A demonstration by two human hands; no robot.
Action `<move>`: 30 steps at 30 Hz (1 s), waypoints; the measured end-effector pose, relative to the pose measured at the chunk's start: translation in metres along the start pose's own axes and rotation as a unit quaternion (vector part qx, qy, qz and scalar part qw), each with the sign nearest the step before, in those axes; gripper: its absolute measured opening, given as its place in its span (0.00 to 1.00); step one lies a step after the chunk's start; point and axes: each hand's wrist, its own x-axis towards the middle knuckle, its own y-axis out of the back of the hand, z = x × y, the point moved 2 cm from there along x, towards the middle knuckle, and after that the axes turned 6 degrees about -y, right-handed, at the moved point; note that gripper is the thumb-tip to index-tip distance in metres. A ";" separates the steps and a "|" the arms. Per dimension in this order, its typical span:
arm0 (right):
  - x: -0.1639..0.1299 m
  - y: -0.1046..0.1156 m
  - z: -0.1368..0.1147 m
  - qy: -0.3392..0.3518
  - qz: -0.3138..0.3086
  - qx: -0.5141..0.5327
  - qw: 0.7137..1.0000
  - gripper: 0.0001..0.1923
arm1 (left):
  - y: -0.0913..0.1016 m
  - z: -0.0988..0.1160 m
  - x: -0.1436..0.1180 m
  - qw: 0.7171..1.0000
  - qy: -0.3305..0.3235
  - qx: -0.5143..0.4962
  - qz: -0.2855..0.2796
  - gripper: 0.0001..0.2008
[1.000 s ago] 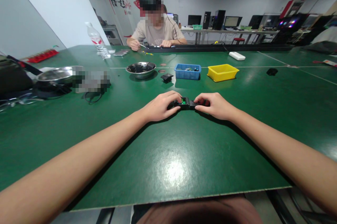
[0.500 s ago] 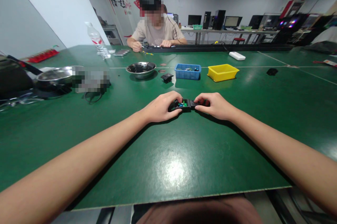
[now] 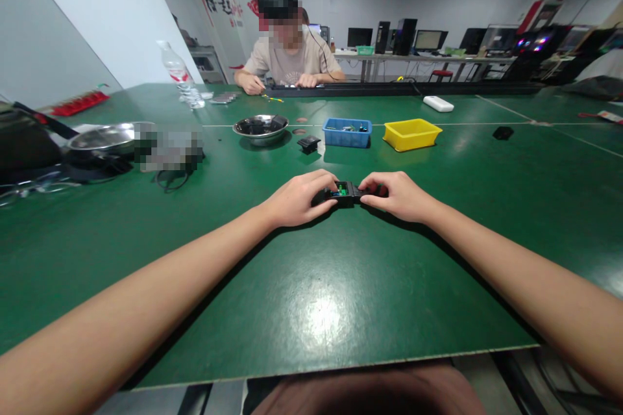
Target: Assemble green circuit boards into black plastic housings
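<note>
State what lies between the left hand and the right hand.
In the head view, a black housing, green showing in its open part, spans from left hand to right hand.

head-worn | faces forward and down | green table (image 3: 272,298) close below

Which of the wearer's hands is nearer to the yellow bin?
The right hand: it is on the wearer's side of the yellow bin, slightly left of its middle. The left hand is also on that side, but much farther left.
</note>
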 end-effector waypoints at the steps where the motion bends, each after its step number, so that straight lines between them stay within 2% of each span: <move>1: 0.000 0.000 0.000 -0.001 -0.001 0.000 1.000 0.09 | 0.000 0.000 0.000 1.000 -0.004 0.002 0.000 0.09; 13: 0.000 0.000 0.000 0.004 0.001 0.000 1.000 0.09 | 0.000 -0.001 -0.001 0.999 -0.043 0.030 0.004 0.09; 30: 0.000 0.000 0.000 0.015 0.008 0.001 1.000 0.08 | 0.000 0.001 0.000 0.998 -0.044 0.037 0.001 0.09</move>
